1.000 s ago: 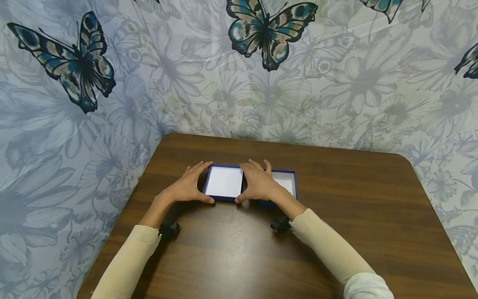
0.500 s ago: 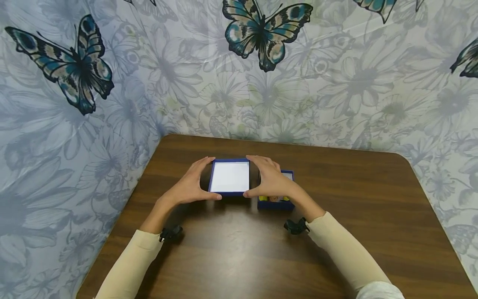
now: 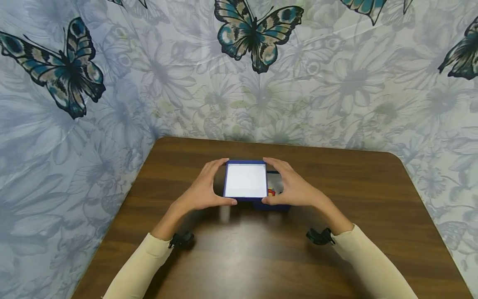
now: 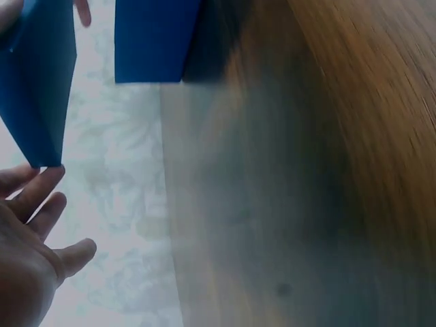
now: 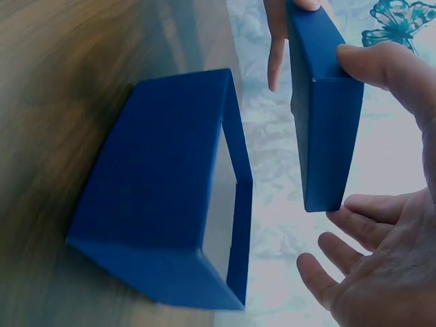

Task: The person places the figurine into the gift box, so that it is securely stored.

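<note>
A shallow blue box lid (image 3: 245, 180) with a white inside is held up level over the table. My left hand (image 3: 203, 189) grips its left side, thumb at the near edge and fingertips at the far edge. On the opposite side my right hand (image 3: 296, 189) holds it the same way. Below, partly hidden by the lid and right hand, stands an open blue box (image 3: 272, 207) with a small red and yellow thing inside. The right wrist view shows the lid (image 5: 334, 136) clear of the box (image 5: 157, 163); both also appear in the left wrist view.
The brown wooden table (image 3: 239, 257) reaches back to a cloth backdrop (image 3: 284, 99) printed with flowers and butterflies. Each wrist wears a small black camera, the left camera (image 3: 181, 239) and the right camera (image 3: 319, 236).
Both hands have raised the lid off the table and carried it right, so it now overlaps the open box in the head view. The grip looks unchanged.
</note>
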The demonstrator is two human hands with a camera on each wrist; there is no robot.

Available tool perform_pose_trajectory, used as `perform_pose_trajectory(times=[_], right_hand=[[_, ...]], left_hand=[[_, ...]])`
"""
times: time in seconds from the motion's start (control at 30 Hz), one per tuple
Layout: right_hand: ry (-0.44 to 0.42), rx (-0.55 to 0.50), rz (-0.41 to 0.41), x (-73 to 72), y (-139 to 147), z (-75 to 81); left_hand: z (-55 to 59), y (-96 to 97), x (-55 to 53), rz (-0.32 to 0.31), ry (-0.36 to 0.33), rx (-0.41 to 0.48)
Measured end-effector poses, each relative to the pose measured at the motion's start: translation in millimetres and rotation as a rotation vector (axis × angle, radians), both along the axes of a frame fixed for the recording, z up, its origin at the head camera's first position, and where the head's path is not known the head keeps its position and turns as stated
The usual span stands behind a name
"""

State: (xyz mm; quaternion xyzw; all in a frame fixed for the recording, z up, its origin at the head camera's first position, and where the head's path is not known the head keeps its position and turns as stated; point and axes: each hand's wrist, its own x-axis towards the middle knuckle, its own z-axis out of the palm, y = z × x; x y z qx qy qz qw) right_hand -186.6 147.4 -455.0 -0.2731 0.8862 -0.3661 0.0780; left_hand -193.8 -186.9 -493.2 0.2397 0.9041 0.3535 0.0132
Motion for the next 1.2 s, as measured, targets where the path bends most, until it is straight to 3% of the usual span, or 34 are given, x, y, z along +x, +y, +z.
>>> perform_pose_trajectory(times=[0.3,0.53,0.7,0.97,1.2], right_hand=[[0.021,0.02,-0.028,9.5,34.4,11.5],[0.013,-0.008,-0.023,12.3,54.4,11.9],[0.033,-0.034,-0.011,12.1,61.3,11.4],[-0.021,-0.133,0.01,13.7,71.1,12.0],[-0.036,-0.255,0.057,14.5,78.6,5.9]], left_hand=[[2.8,35.1,-3.8,-0.023,0.037,-0.004],[6.3,55.4,-5.5,-0.039,0.037,-0.001],[5.3,60.9,-7.6,-0.069,0.029,0.004],[5.7,57.4,-10.2,-0.206,0.031,0.085],[5.7,55.9,-12.4,-0.245,0.061,0.16]])
